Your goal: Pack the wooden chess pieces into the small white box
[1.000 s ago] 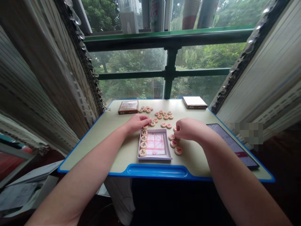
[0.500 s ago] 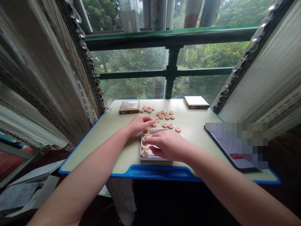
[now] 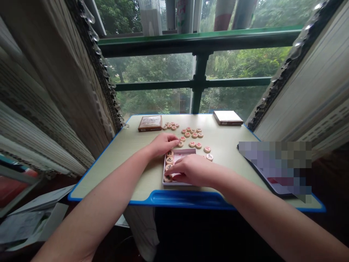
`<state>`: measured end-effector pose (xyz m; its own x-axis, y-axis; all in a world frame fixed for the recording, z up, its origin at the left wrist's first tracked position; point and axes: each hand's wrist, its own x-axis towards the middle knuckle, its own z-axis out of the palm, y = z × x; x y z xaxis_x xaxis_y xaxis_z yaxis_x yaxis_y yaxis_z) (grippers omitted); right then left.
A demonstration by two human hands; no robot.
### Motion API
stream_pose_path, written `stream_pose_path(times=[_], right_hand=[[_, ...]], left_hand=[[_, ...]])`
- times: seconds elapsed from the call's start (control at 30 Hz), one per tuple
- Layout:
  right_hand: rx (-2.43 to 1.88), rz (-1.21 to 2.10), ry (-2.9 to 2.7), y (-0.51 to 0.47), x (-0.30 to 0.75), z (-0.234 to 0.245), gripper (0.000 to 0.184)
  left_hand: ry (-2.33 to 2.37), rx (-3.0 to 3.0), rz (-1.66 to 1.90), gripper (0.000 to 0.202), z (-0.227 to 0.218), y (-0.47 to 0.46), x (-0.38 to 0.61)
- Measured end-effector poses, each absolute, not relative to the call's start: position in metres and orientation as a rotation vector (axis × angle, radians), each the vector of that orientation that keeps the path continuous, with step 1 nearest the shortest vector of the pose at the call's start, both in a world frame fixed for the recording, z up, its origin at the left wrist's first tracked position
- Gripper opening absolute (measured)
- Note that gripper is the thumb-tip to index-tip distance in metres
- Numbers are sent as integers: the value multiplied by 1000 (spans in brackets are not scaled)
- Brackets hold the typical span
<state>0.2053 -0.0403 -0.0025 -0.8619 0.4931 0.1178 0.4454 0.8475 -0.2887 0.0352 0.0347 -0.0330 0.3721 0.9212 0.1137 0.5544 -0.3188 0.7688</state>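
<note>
A small white tray (image 3: 182, 153) lies near the front edge of a blue-rimmed table (image 3: 128, 149). A column of round wooden game pieces (image 3: 169, 160) with black characters fills its left side. My right hand (image 3: 191, 170) rests inside the tray with its fingers curled, fingertips pinching by the lowest piece (image 3: 168, 178); what it holds is hidden. My left hand (image 3: 163, 142) lies curled on the table just behind the tray, fingertips touching loose pieces (image 3: 180, 144). More loose pieces (image 3: 192, 133) with red characters are scattered behind.
A brown box (image 3: 149, 123) sits at the back left and a flat white-topped box (image 3: 227, 117) at the back right. A dark tablet (image 3: 272, 167) lies at the table's right edge. Two pieces (image 3: 208, 153) lie right of the tray. Windows and blinds surround the table.
My right hand moved from the loose pieces right of the tray leftward into the tray, then down to its lower left corner. My left hand has hardly moved.
</note>
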Motion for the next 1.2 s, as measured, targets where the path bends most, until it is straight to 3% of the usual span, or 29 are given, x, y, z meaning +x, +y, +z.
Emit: stream_pose_path(times=[0.9, 1.2], right_hand=[[-625, 441, -2401, -33, 207, -10, 21], [-530, 369, -2697, -38, 205, -8, 21]], left_hand=[[1273, 2030, 673, 32, -30, 34, 35], [1270, 2041, 694, 31, -29, 33, 36]])
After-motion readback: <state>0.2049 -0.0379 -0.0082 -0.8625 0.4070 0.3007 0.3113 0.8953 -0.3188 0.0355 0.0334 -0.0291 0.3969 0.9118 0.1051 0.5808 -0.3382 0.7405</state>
